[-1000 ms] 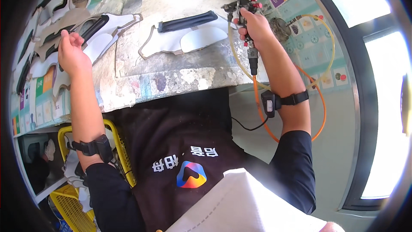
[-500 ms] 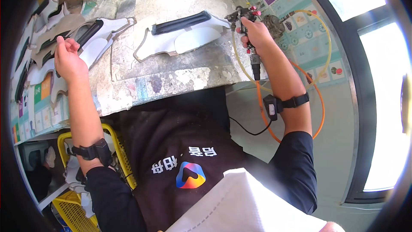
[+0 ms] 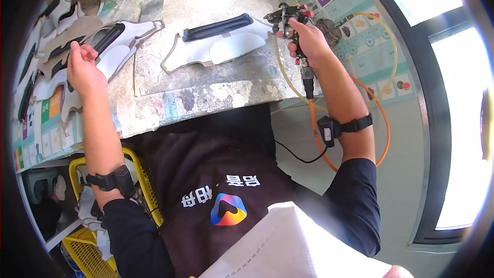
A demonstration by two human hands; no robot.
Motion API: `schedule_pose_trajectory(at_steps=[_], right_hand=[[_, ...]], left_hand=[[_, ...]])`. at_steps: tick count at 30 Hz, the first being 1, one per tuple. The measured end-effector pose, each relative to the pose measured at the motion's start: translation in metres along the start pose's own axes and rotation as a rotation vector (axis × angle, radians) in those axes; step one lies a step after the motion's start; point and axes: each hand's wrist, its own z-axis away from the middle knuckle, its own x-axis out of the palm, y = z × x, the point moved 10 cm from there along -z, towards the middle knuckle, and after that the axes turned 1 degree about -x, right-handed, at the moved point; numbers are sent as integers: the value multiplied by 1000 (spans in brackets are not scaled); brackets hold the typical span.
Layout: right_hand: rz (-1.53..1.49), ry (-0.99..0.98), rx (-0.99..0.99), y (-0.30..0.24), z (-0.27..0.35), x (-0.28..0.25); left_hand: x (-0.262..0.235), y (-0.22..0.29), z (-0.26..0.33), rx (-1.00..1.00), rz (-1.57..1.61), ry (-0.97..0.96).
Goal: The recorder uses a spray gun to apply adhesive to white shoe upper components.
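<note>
My right hand [image 3: 309,41] is wrapped round a spray gun [image 3: 290,18] at the right side of the table. An orange hose and a yellowish tube run from the gun. To its left, a flat white shoe-upper-like piece [image 3: 236,46] with a grey edge and a black padded strip lies on the table, apart from the gun. My left hand [image 3: 86,69] is over the front of a pile of similar pieces [image 3: 116,54] at the left. Its fingers are loosely bent and apart, with nothing visible in them. Whether it touches the pile I cannot tell.
The worktable [image 3: 221,90] is stained and crusted. A round, crusted object [image 3: 329,30] stands behind my right hand. The orange hose [image 3: 386,139] loops down beside my right forearm. Yellow baskets [image 3: 90,249] with more pieces are below the table at left. A window frame [image 3: 427,98] borders the right.
My right hand has shifted the spray gun slightly left, bringing its front closer to the end of the white piece. My left hand has barely moved.
</note>
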Motion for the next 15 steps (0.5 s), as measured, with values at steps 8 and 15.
schedule_pose_trajectory(at_steps=[8,15], right_hand=[[95,39,8,18,-17,-5],[280,20,79,10,11,-17]], left_hand=[[1,1,0,9,16,9],[-4,-5,-4,11,99,-34]])
